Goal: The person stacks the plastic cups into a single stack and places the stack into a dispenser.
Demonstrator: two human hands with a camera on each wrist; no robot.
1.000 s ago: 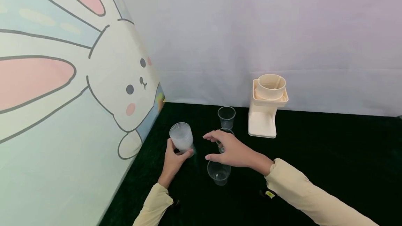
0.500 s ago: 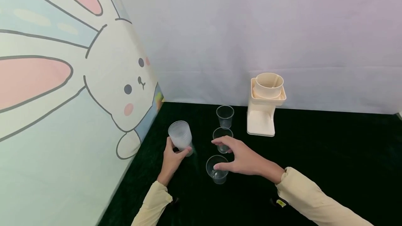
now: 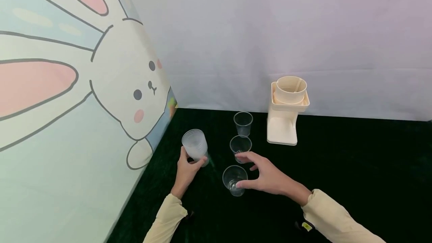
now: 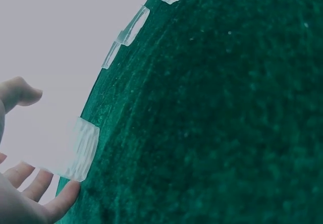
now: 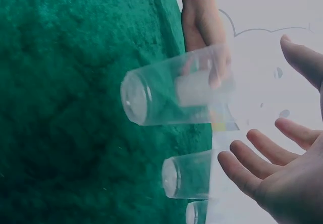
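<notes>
Risk: right hand [image 3: 268,177], fingers spread and holding nothing, hovers against nearest clear cup [image 3: 234,180] on green mat [image 3: 337,168]; stray nudge could topple it. Left hand [image 3: 186,171] grips cup stack [image 3: 195,147] low; stack could tilt.

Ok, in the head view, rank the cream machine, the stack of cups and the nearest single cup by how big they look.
1. The cream machine looks largest.
2. The stack of cups, which the left hand grips.
3. The nearest single cup, by the right hand, looks a little smaller than the stack; nearness makes that unsure.
</notes>
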